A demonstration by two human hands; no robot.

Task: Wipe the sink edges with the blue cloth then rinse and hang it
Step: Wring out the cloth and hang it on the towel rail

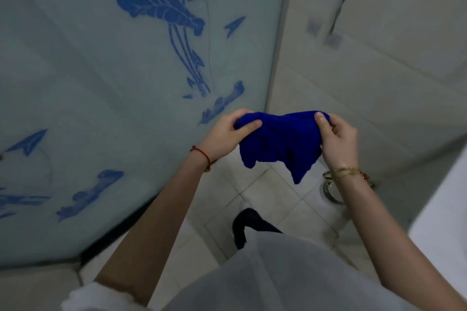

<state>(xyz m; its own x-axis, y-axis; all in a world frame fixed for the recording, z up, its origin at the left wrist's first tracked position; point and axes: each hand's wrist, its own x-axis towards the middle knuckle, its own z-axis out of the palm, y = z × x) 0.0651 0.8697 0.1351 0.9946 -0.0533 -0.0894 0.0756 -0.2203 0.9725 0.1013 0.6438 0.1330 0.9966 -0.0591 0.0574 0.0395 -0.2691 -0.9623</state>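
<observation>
step: likely hanging | left hand (pixel 225 134) and right hand (pixel 337 137) pinch blue cloth (pixel 280 144) top corners, cloth between them | next: find a hook, none visible

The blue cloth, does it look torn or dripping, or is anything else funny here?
Nothing stands out. The blue cloth hangs bunched and whole between the left hand and right hand, each pinching a top edge. No drips or puddles show on the floor tiles.
</observation>
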